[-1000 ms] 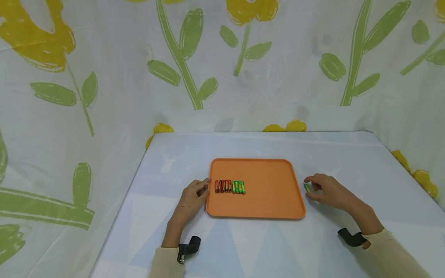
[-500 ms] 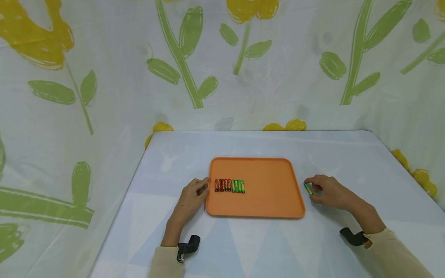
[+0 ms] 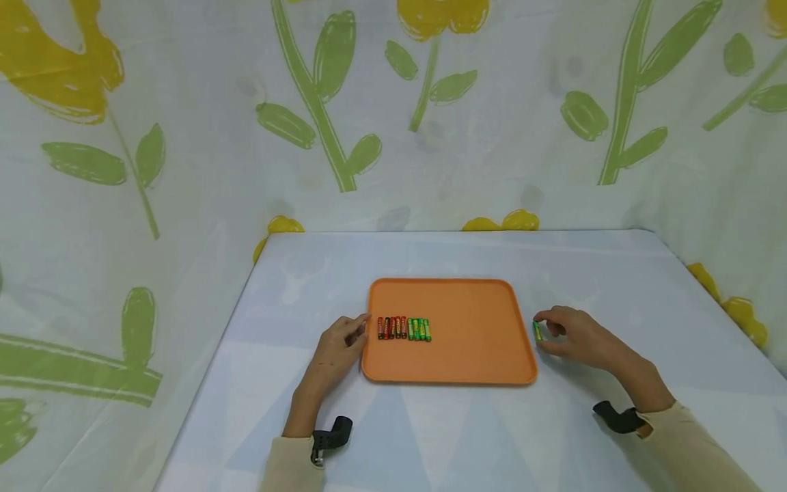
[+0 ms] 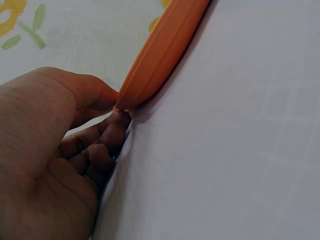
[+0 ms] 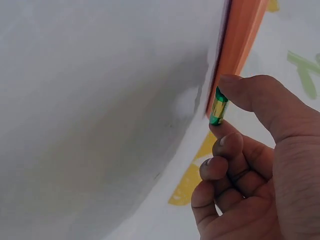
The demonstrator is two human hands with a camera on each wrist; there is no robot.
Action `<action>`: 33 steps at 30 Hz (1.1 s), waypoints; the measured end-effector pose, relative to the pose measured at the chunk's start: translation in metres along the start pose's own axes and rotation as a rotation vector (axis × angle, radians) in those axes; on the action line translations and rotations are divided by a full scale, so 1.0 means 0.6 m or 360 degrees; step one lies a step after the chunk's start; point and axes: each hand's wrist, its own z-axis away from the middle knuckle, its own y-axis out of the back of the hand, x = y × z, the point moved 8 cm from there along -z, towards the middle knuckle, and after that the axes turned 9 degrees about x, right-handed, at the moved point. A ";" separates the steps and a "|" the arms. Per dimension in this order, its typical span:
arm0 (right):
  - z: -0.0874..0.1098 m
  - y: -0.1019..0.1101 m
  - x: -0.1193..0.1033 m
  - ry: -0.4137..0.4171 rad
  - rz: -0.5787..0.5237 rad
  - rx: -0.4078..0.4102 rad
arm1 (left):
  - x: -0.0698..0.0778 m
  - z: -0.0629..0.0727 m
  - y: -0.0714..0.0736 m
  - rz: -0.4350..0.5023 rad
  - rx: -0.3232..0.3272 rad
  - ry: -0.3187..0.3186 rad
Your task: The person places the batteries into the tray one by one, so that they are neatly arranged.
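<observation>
On the orange tray (image 3: 473, 335) lies a row of red batteries (image 3: 391, 328) and green batteries (image 3: 419, 329), side by side. My left hand (image 3: 337, 348) is at the tray's left edge; the left wrist view shows its thumb and fingertips pinching the rim. Just outside the tray's right side, my right hand (image 3: 574, 333) pinches one green battery (image 5: 219, 106) end to end between thumb and a fingertip. That battery, with a gold band round it, stands close to the tray's edge. The remaining right fingers are loosely curled.
A pale patterned cloth covers the table (image 3: 467, 437). Behind and to the left hangs a white curtain (image 3: 492, 164) printed with yellow flowers and green stems. Each wrist wears a black camera mount, such as the left mount (image 3: 334, 435).
The green battery in my right hand has turned slightly, and that hand has shifted a little. My left hand stays at the tray's edge. The row of batteries is unchanged.
</observation>
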 end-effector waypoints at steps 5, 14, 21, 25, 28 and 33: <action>-0.004 0.002 -0.012 0.0033 -0.0026 0.0031 | 0.001 0.000 0.000 -0.0006 0.0007 -0.0021; -0.017 -0.002 -0.043 0.0120 -0.0061 0.0077 | -0.001 -0.001 0.001 -0.0029 0.0007 -0.0020; -0.029 -0.010 -0.061 0.0164 -0.0107 0.0103 | -0.005 -0.001 -0.001 -0.0048 0.0008 0.0005; -0.037 -0.021 -0.066 0.0160 -0.0121 0.0067 | -0.004 0.000 0.001 -0.0045 0.0018 -0.0007; -0.040 -0.027 -0.072 0.0162 -0.0140 0.0048 | -0.001 -0.001 0.001 -0.0041 0.0019 -0.0023; -0.047 -0.033 -0.083 0.0166 -0.0155 0.0043 | -0.002 -0.001 0.000 -0.0031 0.0008 -0.0004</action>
